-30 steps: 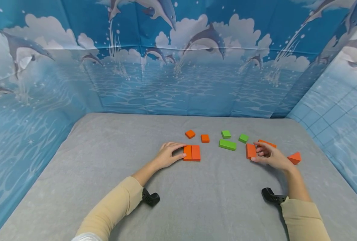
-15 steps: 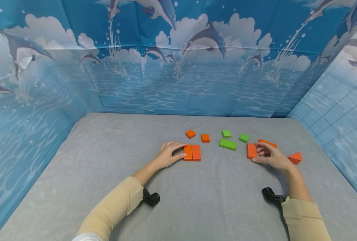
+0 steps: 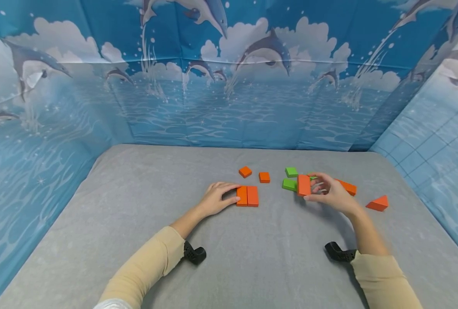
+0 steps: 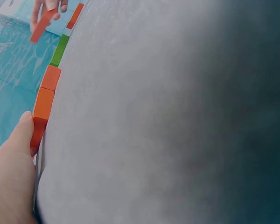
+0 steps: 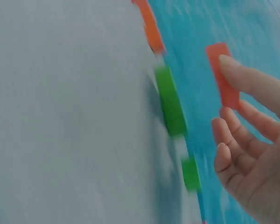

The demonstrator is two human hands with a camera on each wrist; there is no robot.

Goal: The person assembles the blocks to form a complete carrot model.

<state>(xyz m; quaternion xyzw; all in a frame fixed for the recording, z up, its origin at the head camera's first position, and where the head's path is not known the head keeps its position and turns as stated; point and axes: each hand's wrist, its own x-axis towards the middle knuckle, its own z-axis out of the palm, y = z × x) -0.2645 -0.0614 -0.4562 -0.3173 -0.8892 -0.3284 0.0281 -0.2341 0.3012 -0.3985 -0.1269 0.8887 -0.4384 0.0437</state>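
Observation:
Two orange rectangular blocks lie side by side on the grey cloth: a left block (image 3: 242, 196) and a right block (image 3: 253, 196). My left hand (image 3: 218, 198) holds the left one, its thumb at the near left side and a finger at the far corner. Above the cloth, my right hand (image 3: 331, 193) pinches a third, red-orange rectangular block (image 3: 304, 185) between thumb and fingers, upright and raised. It overlaps a long green block (image 3: 289, 184) in the head view. The right wrist view shows the raised block (image 5: 223, 77) against the blue backdrop.
Two small orange blocks, one of them a near block (image 3: 264, 177), lie behind the pair. A small green block (image 3: 291, 172) sits behind the long green one; another is partly hidden by my right hand. Farther right are a long orange block (image 3: 346, 187) and an orange triangular block (image 3: 378, 203).
My right hand has lifted the red-orange block and carried it left, over the green blocks. The orange triangle and long orange block show more fully. My left hand has stayed put.

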